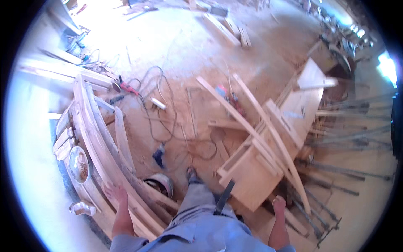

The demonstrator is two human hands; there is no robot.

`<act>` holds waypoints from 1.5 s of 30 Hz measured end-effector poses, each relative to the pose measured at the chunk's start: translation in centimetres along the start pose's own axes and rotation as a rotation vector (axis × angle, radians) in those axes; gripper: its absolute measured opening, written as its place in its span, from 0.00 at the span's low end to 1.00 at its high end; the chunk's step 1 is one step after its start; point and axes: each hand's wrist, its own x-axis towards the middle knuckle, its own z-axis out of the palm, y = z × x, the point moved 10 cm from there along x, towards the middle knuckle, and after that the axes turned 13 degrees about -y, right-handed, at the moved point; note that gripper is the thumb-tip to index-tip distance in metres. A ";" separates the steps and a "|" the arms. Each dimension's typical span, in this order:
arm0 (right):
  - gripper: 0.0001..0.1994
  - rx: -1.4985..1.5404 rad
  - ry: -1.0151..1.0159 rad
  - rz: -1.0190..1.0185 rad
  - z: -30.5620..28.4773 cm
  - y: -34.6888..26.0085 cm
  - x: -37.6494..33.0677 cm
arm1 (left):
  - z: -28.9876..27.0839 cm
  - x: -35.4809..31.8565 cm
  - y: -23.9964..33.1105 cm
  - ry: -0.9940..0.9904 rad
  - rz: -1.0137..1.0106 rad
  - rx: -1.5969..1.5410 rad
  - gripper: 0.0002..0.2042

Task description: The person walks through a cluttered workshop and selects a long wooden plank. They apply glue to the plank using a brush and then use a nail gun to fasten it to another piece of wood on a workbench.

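Note:
My left hand rests with its fingers spread on a long curved wooden beam, one of several stacked at my left. Beside it on the wood sits a round bowl with brown matter inside, and near that a small pale jar-like container. My right hand hangs at my right, its fingers curled in, beside a pale wooden panel. Whether anything is inside those fingers is hidden. A dark flat blade-like tool stands up in front of my body, apart from both hands.
Two long wooden strips lean across the panel. On the dusty floor lie a blue power tool, a red power tool, looping cables and a bucket. Metal bar clamps line the right side.

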 end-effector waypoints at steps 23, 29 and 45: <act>0.21 -0.975 -0.673 -0.506 25.3 -36.0 6.7 | -1.7 -0.7 -3.3 0.130 0.092 -0.379 0.28; 0.15 -0.997 -0.753 -0.421 27.1 -37.5 9.9 | 0.5 0.3 -3.8 0.010 -0.002 -0.469 0.29; 0.07 0.301 -0.938 -0.205 32.1 -73.1 39.3 | -2.0 6.1 19.3 -0.287 -0.090 -0.286 0.30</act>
